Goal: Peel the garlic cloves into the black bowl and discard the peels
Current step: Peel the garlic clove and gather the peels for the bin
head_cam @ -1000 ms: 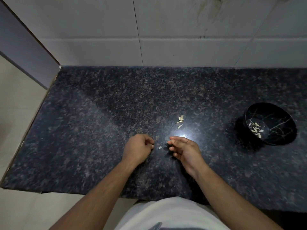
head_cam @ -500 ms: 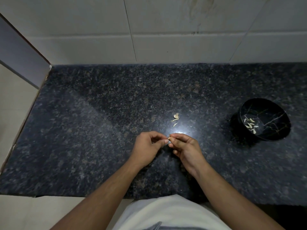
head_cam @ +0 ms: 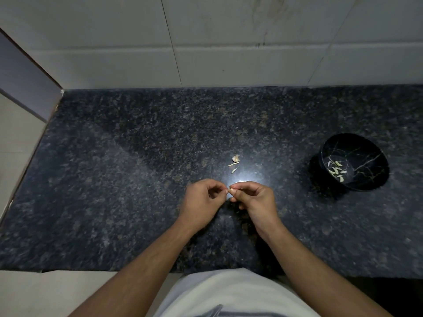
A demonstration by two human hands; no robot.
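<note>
A polished slab of dark speckled granite, the counter [head_cam: 114, 179], runs the full width of the view, glossy enough to throw back a bright spot of light just beyond the hands. Behind it, at twelve o'clock, stands a wall of large pale tiles [head_cam: 229, 42] with thin grout lines and a few faint streaks.

Low in the middle the left hand [head_cam: 200, 201] has its fingers curled inward, thumb and forefinger pressed together at their tips. Touching those tips from three o'clock is the right hand [head_cam: 257, 199], likewise curled, its thumb and fingers pinching a small pale garlic clove [head_cam: 230, 190], which shows only as a sliver between the two sets of fingertips; how much of it is peeled cannot be told.

At about twelve o'clock from the hands, near them on the bare stone, lie a few dry papery peels [head_cam: 234, 163], one crumpled and two thin and curved.

Well apart at two o'clock sits the round black bowl [head_cam: 366, 161], glossy with fine pale marble-like veins, holding a handful of slim whitish peeled cloves [head_cam: 335, 169] on its left inner side.
</note>
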